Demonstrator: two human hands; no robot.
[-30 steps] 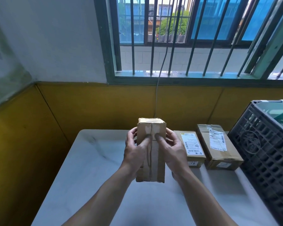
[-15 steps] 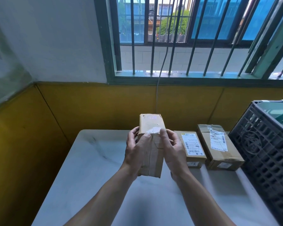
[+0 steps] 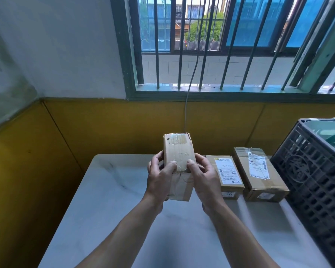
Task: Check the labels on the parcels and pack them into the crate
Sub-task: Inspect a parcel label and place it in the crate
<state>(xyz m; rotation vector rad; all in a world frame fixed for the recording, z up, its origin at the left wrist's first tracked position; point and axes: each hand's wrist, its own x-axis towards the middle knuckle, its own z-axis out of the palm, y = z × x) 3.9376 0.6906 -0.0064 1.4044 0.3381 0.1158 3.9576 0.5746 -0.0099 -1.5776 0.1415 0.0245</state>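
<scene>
Holding one brown box (image 3: 179, 151) up over the tabletop (image 3: 104, 200), the left hand (image 3: 160, 180) and right hand (image 3: 205, 180) grip its sides.

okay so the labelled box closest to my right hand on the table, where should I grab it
Probably grip the middle parcel from above, across its two long sides. It lies flat, label up, with a narrow gap to the right-hand parcel, so fingers may need to wedge in there.

Seen at twelve o'clock: barred window (image 3: 220, 45), daylit, above yellow wainscot (image 3: 114, 122); white wall (image 3: 56, 45) at ten; pale marble table (image 3: 104, 200) at six.
</scene>
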